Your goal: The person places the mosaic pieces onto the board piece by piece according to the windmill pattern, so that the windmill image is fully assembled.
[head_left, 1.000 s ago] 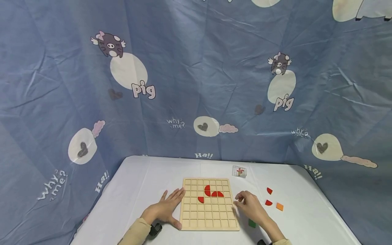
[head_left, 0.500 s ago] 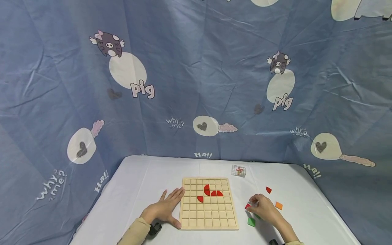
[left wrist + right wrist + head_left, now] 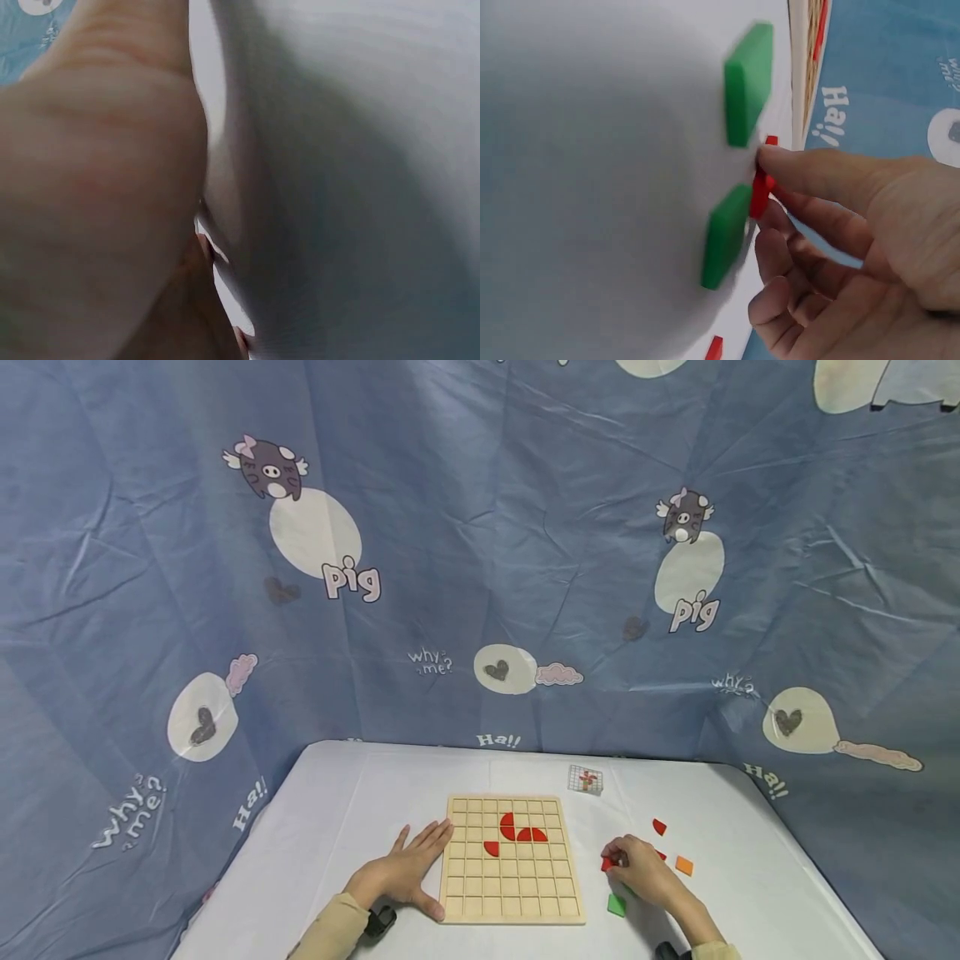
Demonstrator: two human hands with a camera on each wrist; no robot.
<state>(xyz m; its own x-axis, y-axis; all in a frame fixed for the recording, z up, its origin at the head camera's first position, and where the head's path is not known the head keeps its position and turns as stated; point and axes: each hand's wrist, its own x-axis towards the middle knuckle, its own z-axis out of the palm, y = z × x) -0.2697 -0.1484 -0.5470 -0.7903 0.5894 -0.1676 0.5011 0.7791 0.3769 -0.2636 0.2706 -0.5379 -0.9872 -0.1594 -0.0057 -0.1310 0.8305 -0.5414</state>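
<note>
My left hand [image 3: 407,868] lies with fingers spread along the left edge of the wooden grid board [image 3: 510,917]. Several red quarter-circle pieces [image 3: 507,832] sit in the board's upper cells. To the right of the board, my right hand [image 3: 648,872] pinches a red piece [image 3: 760,193] between thumb and forefinger, low over the white table; the fingers partly hide its shape. Two green pieces [image 3: 742,97] lie close to those fingertips in the right wrist view. The left wrist view holds mostly the left hand [image 3: 97,172] and its shadow.
An orange square [image 3: 684,866] and a red quarter-circle [image 3: 659,827] lie right of the right hand. Another red piece [image 3: 662,855] shows behind that hand. A small pattern card [image 3: 586,779] stands beyond the board. A blue printed curtain [image 3: 450,568] hangs behind the table.
My right hand has moved right, from beside the board's right edge to the loose pieces, and its fingertips have closed on a red piece. The left hand has stayed put.
</note>
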